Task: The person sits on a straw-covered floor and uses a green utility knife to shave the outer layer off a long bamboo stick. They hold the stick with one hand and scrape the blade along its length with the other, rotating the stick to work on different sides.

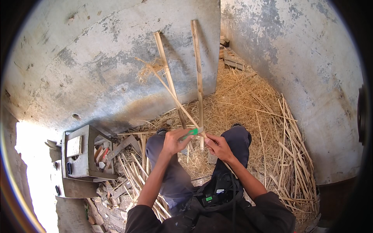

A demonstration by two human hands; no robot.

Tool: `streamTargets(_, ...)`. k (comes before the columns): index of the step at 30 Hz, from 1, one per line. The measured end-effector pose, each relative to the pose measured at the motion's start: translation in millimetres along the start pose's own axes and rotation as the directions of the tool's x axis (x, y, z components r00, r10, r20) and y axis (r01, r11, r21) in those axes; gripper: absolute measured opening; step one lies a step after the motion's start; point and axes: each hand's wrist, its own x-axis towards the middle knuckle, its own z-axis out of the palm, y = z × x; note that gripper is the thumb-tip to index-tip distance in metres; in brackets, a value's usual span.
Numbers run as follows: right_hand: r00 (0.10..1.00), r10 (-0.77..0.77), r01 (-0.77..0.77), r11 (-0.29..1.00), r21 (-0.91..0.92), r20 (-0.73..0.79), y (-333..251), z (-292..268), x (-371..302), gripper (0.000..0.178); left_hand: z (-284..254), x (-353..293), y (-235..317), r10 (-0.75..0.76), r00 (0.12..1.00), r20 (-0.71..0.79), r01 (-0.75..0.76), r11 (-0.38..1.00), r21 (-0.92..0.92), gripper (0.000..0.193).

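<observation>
My left hand [173,142] is closed around a green-handled knife [190,133], whose blade end lies against a long, thin wooden strip [175,99]. The near part of that strip is pinched in my right hand [218,148], just right of the blade. From there it slants up and to the left, and curled shavings [144,71] cling to its far end. Behind it, a pale stick [164,58] and a second, straighter stick [197,58] lean on the wall. The strip's near end runs below my right hand, partly hidden.
Shavings [239,103] cover the floor between and beyond my legs. Cut strips [297,157] are heaped along the right wall, with more strips [134,173] by my left leg. A grey wooden stool [86,153] lies on its side at the left, scraps inside.
</observation>
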Motion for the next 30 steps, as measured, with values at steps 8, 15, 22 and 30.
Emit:
streamTargets(8,1.0,0.006,-0.007,1.0,-0.021,-0.016,0.1,0.7,0.9,0.047,0.2,-0.6,-0.9,-0.035,0.999,-0.002,0.035,0.999,0.035,0.031)
streamTargets(15,1.0,0.01,-0.011,1.0,-0.022,-0.015,4.2,-2.3,2.2,0.048,0.4,2.4,3.6,-0.045,0.999,-0.015,0.046,0.997,0.068,0.031)
streamTargets(22,1.0,0.014,-0.014,0.999,-0.03,-0.017,-1.9,-0.6,0.6,0.046,1.2,1.6,0.2,-0.058,0.998,-0.02,0.059,0.996,0.073,0.031)
streamTargets(30,1.0,-0.004,0.003,0.999,-0.049,-0.025,-4.9,1.1,-0.5,0.045,0.2,2.6,2.7,-0.059,0.998,-0.03,0.061,0.994,0.094,0.029)
